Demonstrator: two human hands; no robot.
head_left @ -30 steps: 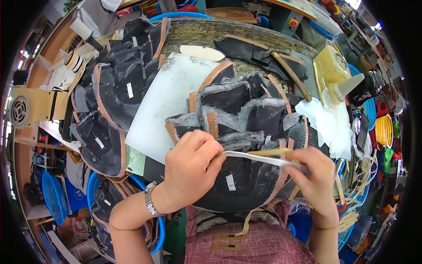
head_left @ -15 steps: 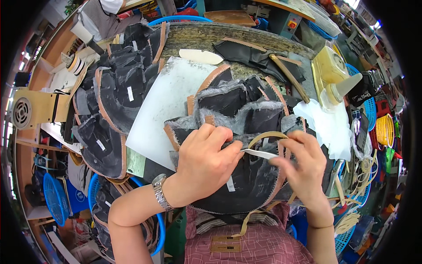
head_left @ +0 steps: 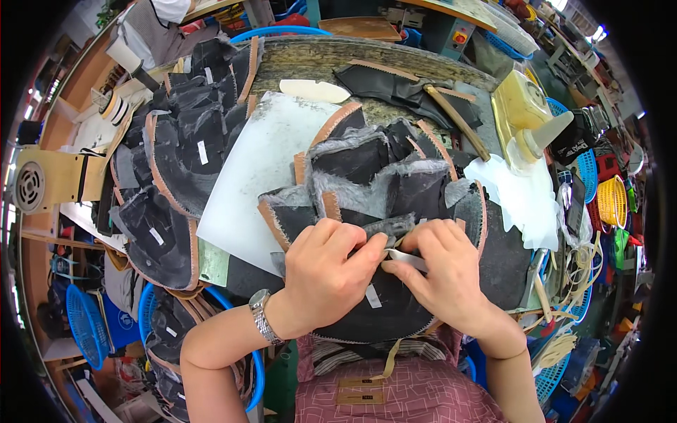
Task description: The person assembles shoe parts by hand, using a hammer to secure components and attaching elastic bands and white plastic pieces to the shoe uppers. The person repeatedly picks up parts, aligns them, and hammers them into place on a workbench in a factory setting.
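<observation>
Far left: stack of dark fur-lined shoe uppers (head_left: 176, 162) with tan edging, untouched. White cutting sheet (head_left: 261, 162) next, lying on the tabletop (head_left: 395, 56).

My left hand (head_left: 328, 271): forearm comes in from lower left, watch (head_left: 262, 317) on the wrist, knuckles up, fingers curled down. Grip closed, thumb and forefinger pinching the dark upper piece (head_left: 381, 310) at its grey fleece edge, right at the front of the tabletop just above my lap.

Centre: a thin pale strip (head_left: 409, 261) runs between both hands, lying on that piece.

My right hand (head_left: 444, 271): forearm from lower right, wrist bent inward, fingertips meeting the left. Grip closed on the strip's end, pressing it to the piece.

Doing it well, my call: keep the left pinch tight so the piece can't creep, lay the strip flat along the edge, no twist, press in short runs.

Right: white paper (head_left: 522, 197), yellow bottle with cone nozzle (head_left: 529, 120).
</observation>
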